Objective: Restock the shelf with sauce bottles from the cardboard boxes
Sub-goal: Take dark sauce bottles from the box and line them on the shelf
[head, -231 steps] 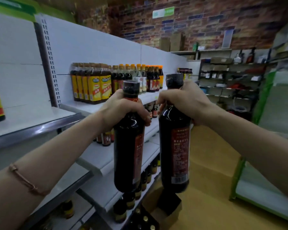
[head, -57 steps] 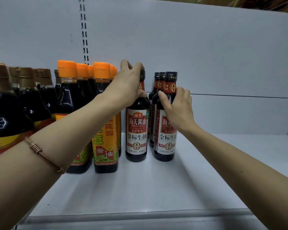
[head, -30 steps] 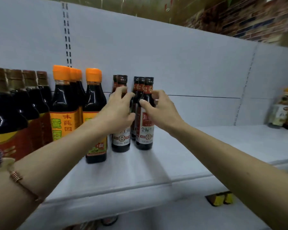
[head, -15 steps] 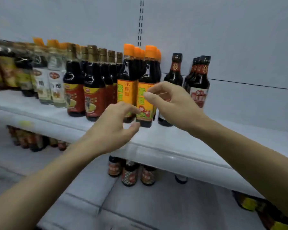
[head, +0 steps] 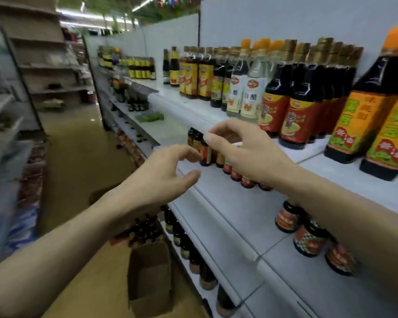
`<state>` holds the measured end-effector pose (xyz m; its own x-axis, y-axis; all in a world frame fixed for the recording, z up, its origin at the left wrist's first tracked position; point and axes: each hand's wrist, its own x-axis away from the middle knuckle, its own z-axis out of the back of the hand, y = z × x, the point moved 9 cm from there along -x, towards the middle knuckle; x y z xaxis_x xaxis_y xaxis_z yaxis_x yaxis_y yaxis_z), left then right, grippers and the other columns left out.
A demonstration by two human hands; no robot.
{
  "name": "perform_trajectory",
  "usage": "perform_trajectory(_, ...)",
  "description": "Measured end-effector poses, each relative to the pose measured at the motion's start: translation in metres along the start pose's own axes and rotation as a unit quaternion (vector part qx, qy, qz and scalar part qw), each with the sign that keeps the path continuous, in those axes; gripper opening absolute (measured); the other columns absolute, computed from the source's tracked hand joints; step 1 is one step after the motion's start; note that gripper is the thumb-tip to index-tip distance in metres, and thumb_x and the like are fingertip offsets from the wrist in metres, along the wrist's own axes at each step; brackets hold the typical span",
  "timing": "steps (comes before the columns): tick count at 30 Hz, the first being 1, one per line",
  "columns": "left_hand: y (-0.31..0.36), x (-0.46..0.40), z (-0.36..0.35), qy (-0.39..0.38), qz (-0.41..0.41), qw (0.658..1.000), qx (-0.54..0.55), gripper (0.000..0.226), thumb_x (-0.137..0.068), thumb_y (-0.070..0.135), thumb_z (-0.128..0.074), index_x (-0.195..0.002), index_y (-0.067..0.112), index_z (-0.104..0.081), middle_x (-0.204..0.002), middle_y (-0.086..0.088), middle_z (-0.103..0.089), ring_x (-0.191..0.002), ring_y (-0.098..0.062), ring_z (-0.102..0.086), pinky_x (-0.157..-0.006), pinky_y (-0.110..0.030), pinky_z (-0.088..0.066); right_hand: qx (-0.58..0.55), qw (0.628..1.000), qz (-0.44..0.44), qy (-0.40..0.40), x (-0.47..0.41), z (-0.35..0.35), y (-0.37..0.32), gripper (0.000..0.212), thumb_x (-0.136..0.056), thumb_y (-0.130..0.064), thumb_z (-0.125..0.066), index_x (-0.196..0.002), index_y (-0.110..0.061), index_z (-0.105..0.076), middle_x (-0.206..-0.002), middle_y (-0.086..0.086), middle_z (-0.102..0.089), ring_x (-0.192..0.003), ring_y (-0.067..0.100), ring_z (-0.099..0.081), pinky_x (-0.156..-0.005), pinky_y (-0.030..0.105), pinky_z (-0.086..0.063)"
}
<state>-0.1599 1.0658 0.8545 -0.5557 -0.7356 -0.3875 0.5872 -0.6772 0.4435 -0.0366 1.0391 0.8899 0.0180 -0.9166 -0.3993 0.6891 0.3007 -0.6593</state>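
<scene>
Both hands off bottles now, left hand [head: 156,180] & right hand [head: 246,152] fingers released, before shelf edge [head: 193,113].

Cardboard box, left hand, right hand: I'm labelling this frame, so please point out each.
cardboard box [head: 148,267]: head view, inside of its back wall.
left hand [head: 157,177]: head view, back of the hand.
right hand [head: 246,152]: head view, back of the hand.

dark sauce bottles [head: 294,104] upright on white shelf [head: 345,177], open cardboard box [head: 149,278] on floor
</scene>
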Motion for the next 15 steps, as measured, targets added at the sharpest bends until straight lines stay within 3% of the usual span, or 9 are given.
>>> perform_trajectory(4, -0.072, 0.013, 0.039, 0.01, 0.038, 0.999, -0.007, 0.029, -0.089, 0.031, -0.062, -0.118, 0.028, -0.058, -0.114, 0.013, -0.06, -0.108, -0.005, -0.055, -0.094, -0.025, -0.045, -0.021, 0.998, 0.022, -0.05, -0.035, -0.06, -0.033, 0.024, -0.095, -0.045, -0.054, -0.104, -0.025, -0.061, -0.095, -0.011, -0.065, -0.088, 0.007, -0.062, -0.078, 0.027, -0.052)
perform_trajectory(9, -0.168, 0.022, 0.093, 0.021, 0.066, 0.997, -0.039, 0.025, -0.089, 0.032, -0.062, -0.114, 0.032, -0.057, -0.105, 0.019, -0.056, -0.099, 0.001, -0.054, -0.073, -0.005, -0.038, -0.008, 0.997, 0.036, -0.062, -0.088, -0.137, -0.064, 0.023, -0.095, -0.045, -0.053, -0.104, -0.026, -0.061, -0.098, -0.013, -0.063, -0.091, 0.002, -0.059, -0.08, 0.021, -0.05)
perform_trajectory(15, -0.291, 0.025, 0.133, 0.006, 0.098, 0.993, -0.07, 0.027, -0.089, 0.034, -0.062, -0.116, 0.031, -0.058, -0.109, 0.015, -0.055, -0.104, -0.001, -0.053, -0.087, -0.018, -0.041, -0.022, 0.995, 0.032, -0.088, -0.161, -0.236, -0.083, 0.025, -0.096, -0.047, -0.051, -0.106, -0.026, -0.06, -0.1, -0.012, -0.062, -0.091, 0.001, -0.059, -0.077, 0.017, -0.047)
